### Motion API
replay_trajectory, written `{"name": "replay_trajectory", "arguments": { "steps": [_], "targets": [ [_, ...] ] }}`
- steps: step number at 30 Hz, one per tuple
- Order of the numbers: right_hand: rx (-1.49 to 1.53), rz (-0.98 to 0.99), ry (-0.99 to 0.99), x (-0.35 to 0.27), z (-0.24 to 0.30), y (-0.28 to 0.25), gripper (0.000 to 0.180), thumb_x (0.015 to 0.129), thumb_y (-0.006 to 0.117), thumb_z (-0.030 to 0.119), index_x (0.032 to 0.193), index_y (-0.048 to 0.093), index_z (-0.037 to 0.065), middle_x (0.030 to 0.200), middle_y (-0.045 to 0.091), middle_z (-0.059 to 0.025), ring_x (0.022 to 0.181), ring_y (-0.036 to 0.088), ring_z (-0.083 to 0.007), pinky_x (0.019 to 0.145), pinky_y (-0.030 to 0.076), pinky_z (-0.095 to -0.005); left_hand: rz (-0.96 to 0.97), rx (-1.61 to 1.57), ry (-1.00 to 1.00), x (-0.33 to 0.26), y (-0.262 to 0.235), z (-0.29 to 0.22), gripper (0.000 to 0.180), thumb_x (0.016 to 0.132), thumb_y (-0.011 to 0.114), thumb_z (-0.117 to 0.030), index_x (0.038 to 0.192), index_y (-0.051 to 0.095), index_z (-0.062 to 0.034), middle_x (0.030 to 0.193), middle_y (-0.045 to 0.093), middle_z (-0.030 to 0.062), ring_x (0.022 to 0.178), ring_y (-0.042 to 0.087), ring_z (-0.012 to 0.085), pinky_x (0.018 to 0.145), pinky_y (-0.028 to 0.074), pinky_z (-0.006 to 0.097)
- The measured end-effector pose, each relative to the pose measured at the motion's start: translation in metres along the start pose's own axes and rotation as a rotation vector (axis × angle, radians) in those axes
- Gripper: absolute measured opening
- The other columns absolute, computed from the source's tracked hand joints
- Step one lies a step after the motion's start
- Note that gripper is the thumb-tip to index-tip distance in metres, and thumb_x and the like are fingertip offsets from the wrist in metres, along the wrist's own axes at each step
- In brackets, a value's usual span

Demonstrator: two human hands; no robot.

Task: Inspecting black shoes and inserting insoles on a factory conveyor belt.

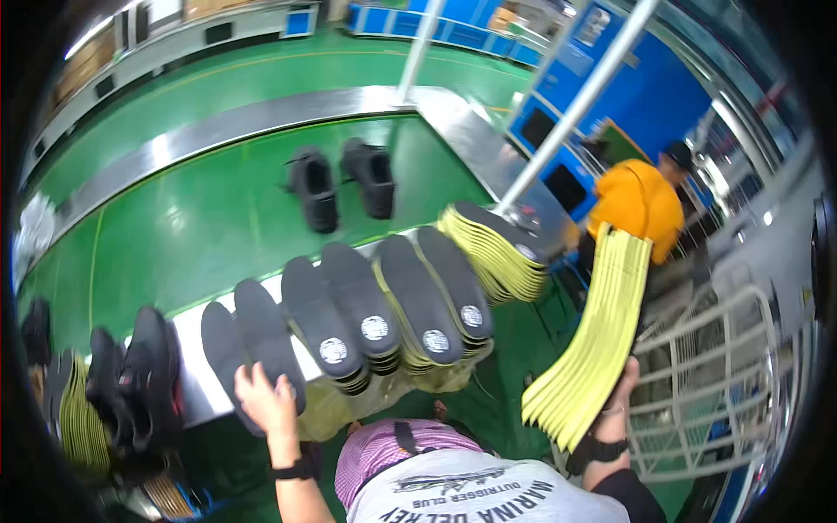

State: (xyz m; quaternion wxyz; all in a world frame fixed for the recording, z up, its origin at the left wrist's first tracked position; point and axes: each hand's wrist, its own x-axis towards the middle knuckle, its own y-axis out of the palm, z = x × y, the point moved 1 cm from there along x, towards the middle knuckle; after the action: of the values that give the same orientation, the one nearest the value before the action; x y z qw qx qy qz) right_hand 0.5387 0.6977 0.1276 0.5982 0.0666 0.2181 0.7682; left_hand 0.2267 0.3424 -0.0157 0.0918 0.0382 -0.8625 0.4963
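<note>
My right hand (622,392) is closed around a tall stack of insoles (588,336), its yellow-green edges turned toward me and fanned at the lower end. On the left, my left hand (266,399) has its fingers apart over a pair of plain dark insoles (260,324) on the white bench; whether the fingertips press on them I cannot tell. Right of that pair stand several piles of dark insoles (336,301) with round white prints at their near ends. A further leaning stack of insoles (493,253) shows yellow-green edges at the bench's right end.
Black shoes (148,375) and another insole stack (80,414) sit at the bench's left. Two black shoes (314,190) rest beyond it, over the green floor. A white wire basket (706,383) is at my right. A person in an orange top (641,205) works at the back right.
</note>
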Motion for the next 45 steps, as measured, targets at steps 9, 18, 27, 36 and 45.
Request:
{"name": "replay_trajectory", "arguments": {
  "steps": [9, 18, 27, 36, 45],
  "targets": [
    [0.235, 0.49, 0.428, 0.095, 0.02, -0.024, 0.05, 0.072, 0.052, 0.018, 0.114, 0.046, -0.008, 0.109, 0.056, -0.0209, 0.097, 0.056, -0.0325, 0.088, 0.044, -0.0415, -0.233, -0.136, 0.188, -0.012, -0.035, -0.091, 0.045, 0.081, 0.057, -0.018, 0.12, 0.043, -0.0021, 0.129, 0.035, 0.0172, 0.119, 0.032, 0.0325, 0.099, 0.025, 0.041],
    [-0.076, 0.697, 0.502, 0.232, -0.002, -0.044, 0.062, 0.07, 0.053, 0.001, 0.127, 0.031, 0.003, 0.115, 0.049, -0.0149, 0.098, 0.056, -0.0251, 0.085, 0.047, -0.0355, 0.4, -0.525, 0.541, -0.057, 0.001, -0.313, 0.055, 0.07, 0.064, -0.012, 0.119, 0.043, -0.0001, 0.123, 0.043, 0.0175, 0.115, 0.041, 0.0307, 0.098, 0.03, 0.038],
    [-0.182, 0.89, 0.67, 0.307, -0.033, -0.05, 0.074, 0.066, 0.057, 0.003, 0.133, 0.025, 0.005, 0.118, 0.048, -0.0119, 0.104, 0.051, -0.0213, 0.088, 0.044, -0.0339, 0.398, -0.378, 0.616, -0.089, 0.038, -0.428, 0.06, 0.075, 0.063, -0.033, 0.12, 0.041, 0.0005, 0.125, 0.038, 0.0201, 0.115, 0.036, 0.0346, 0.096, 0.03, 0.042],
    [0.039, 0.869, 0.648, 0.298, -0.003, -0.073, 0.07, 0.064, 0.06, 0.008, 0.128, 0.033, 0.002, 0.118, 0.049, -0.0126, 0.103, 0.052, -0.0244, 0.089, 0.044, -0.0348, 1.08, -0.829, 0.133, -0.14, 0.106, -0.47, 0.082, 0.077, 0.065, -0.025, 0.134, 0.011, -0.0033, 0.129, 0.03, 0.0179, 0.116, 0.035, 0.0228, 0.095, 0.033, 0.033],
    [0.212, 0.949, 0.51, 0.302, 0.004, -0.052, 0.064, 0.083, 0.05, 0.031, 0.135, 0.022, 0.007, 0.128, 0.038, -0.0088, 0.117, 0.036, -0.0229, 0.099, 0.026, -0.0347, 1.298, -1.456, -0.23, -0.155, 0.161, -0.489, 0.075, 0.069, 0.061, -0.016, 0.131, 0.022, -0.0031, 0.127, 0.037, 0.0113, 0.116, 0.037, 0.0212, 0.098, 0.029, 0.035]
  ]
}}
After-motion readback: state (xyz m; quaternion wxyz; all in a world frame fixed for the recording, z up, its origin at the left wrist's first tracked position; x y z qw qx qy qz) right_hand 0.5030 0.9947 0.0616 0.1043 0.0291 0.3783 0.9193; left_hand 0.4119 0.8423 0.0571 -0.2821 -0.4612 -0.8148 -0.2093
